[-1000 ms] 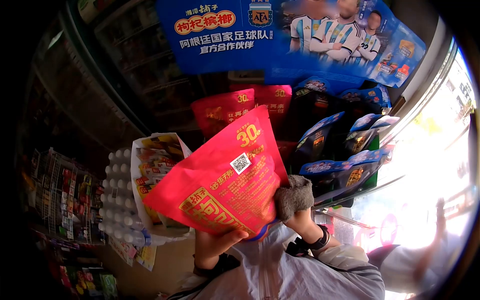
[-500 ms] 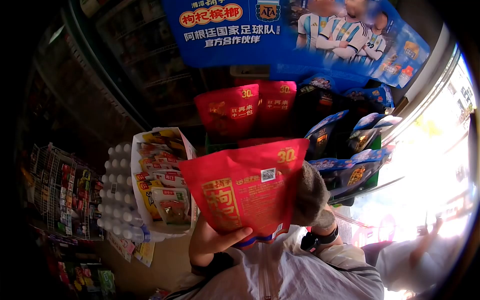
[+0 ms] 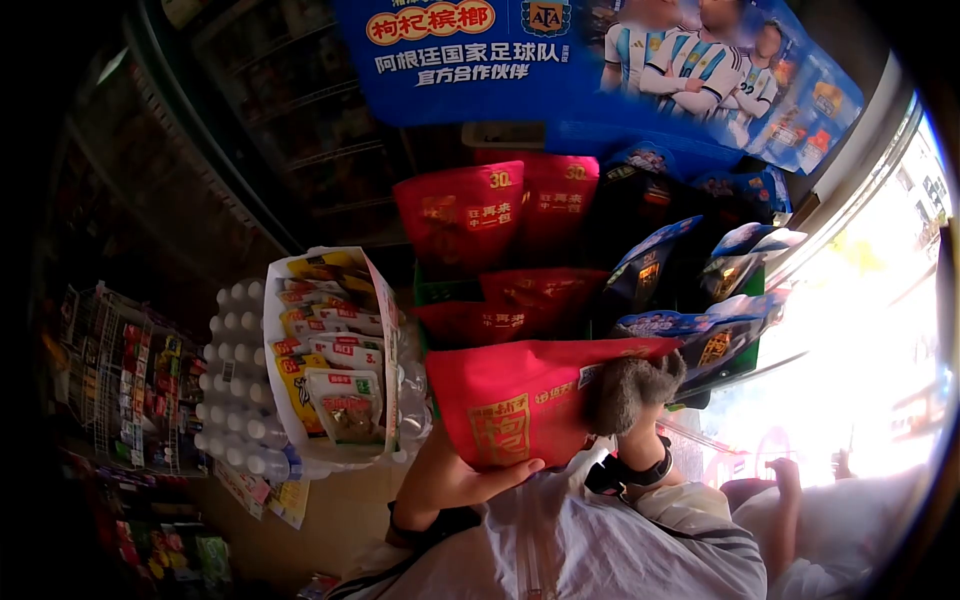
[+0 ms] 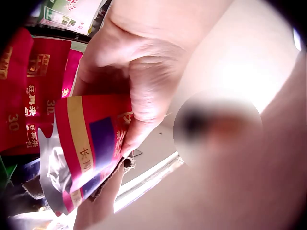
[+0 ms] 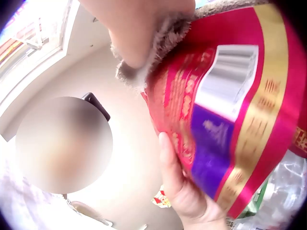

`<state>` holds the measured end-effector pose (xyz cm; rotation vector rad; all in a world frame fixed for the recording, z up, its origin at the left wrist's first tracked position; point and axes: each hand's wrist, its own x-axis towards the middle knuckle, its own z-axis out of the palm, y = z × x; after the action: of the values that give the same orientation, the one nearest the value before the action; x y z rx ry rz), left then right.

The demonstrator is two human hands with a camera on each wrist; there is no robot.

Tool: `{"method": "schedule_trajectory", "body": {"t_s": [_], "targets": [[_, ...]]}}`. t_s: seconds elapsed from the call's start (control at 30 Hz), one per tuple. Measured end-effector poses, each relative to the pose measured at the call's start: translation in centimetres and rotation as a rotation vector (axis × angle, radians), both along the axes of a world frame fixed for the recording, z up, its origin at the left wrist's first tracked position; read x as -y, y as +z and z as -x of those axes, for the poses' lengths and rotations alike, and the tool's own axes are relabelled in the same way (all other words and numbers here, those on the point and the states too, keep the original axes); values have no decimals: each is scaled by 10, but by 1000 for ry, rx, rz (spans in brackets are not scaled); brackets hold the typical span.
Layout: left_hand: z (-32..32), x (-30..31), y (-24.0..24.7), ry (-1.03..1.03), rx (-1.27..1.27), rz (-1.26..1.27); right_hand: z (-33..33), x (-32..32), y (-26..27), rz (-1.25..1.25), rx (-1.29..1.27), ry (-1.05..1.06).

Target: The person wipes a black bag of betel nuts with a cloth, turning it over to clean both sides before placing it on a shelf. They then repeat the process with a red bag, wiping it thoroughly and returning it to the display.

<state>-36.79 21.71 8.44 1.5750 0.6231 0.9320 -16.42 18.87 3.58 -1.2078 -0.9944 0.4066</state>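
My left hand (image 3: 465, 482) grips the lower left of a red bag (image 3: 500, 375), its thumb lying across the bag's face. In the left wrist view the left hand (image 4: 139, 62) pinches the bag (image 4: 72, 124) near its bottom, where a silver fold shows. A grey cloth (image 3: 632, 390) is held in my right hand (image 3: 645, 425) against the bag's right part; the cloth hides most of the fingers. From the right wrist, the cloth (image 5: 170, 38) touches the bag beside a white barcode panel (image 5: 228, 76), and the left thumb rests lower down.
Behind the held bag stand red bags (image 3: 462, 220) and dark blue-topped bags (image 3: 650, 265) in a rack. To the left are a white box of snack packets (image 3: 272, 350), capped bottles (image 3: 235, 375) and a wire rack (image 3: 95, 380). A person (image 3: 840, 520) is at the lower right.
The held bag has come down and to the right, its face tipping back and exposing bags behind. The right hand's cloth has moved rightward and now overlaps the bag's right part.
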Motion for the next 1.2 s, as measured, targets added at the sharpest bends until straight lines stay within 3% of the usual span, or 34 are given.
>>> {"method": "schedule_trajectory", "body": {"t_s": [0.07,0.13,0.2,0.23,0.4,0.43,0.47,0.53,0.6,0.67,0.83,0.87,0.9,0.97,1.0,1.07,1.1,1.13,1.2], "targets": [[5,-3,-3,-56,-27,-88,-9,0,-9,-56,116,5],[4,-2,0,-42,-22,-72,-19,1,-16,0,68,32],[4,-3,2,-25,-17,-56,-27,-2,-28,-21,784,-83],[3,-4,2,-25,-31,-84,-25,-3,-21,-23,785,-77],[10,-3,1,-50,-102,-84,-15,-3,22,26,1066,-469],[13,-3,0,-81,-123,-76,-17,-10,25,-73,812,-462],[16,-3,0,-115,-143,-65,-37,-17,19,-40,930,-683],[20,-2,-3,-116,-114,-32,-75,-20,-12,-85,489,-566],[25,-2,-9,-122,-85,1,-84,-15,5,113,1011,-761],[29,-2,-16,-124,-56,92,-80,-6,6,168,1133,-767],[18,-5,-3,-101,50,156,-17,-17,53,-73,35,308],[18,-6,-6,-118,-43,45,-12,-16,60,-125,-195,514],[19,-7,-7,-137,-137,-65,-11,-14,64,-127,-197,509],[18,-7,-8,-142,-106,-66,-12,-8,70,111,13,387],[18,-7,-8,-138,-73,-68,-13,-5,65,111,12,381],[18,-4,-9,-165,-102,-51,-15,4,45,89,313,95],[18,-3,-8,-186,-132,-35,-19,6,37,52,585,-63],[18,-3,-6,-186,-132,-35,-18,7,36,42,667,-198],[16,-4,1,-191,-187,-105,-21,7,39,-32,563,-203]]}}
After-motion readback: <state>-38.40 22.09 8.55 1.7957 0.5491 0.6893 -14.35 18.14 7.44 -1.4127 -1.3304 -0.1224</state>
